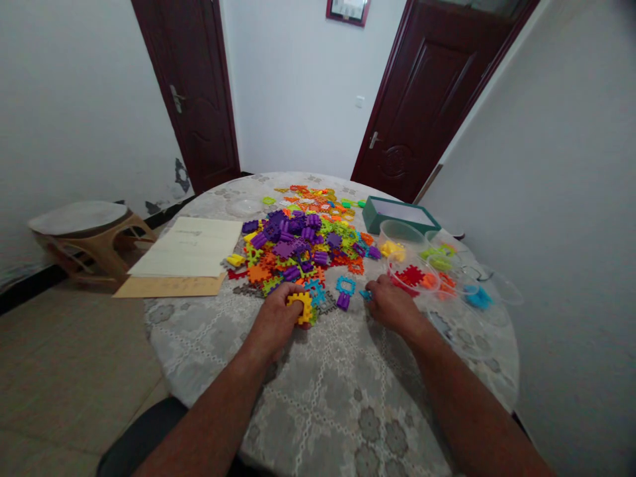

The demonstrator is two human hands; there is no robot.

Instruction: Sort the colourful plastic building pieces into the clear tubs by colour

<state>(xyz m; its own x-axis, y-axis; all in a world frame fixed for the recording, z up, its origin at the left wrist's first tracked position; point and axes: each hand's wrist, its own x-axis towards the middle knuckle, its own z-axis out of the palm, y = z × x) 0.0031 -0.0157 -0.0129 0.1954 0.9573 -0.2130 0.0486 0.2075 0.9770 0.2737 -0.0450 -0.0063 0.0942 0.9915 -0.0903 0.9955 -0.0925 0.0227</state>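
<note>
My left hand (279, 310) is closed on a yellow interlocking building piece (304, 309) with toothed edges, held just in front of the pile. A bit of green and red shows beneath that piece. My right hand (390, 303) has its fingers pinched at a small blue interlocking piece (366, 295), low over the table. Between the hands lie a light-blue frame-shaped piece (346, 285) and a purple connector (343, 301). Beyond my left hand spreads a heap of mixed pieces (285, 248), purple, orange, green and grey.
Clear plastic tubs (397, 232) on the right hold yellow, red, green, orange and blue pieces. Behind them stands a green open box (400, 215). Paper sheets (193, 245) overhang the table's left edge. A stool (84, 228) stands at the left on the floor.
</note>
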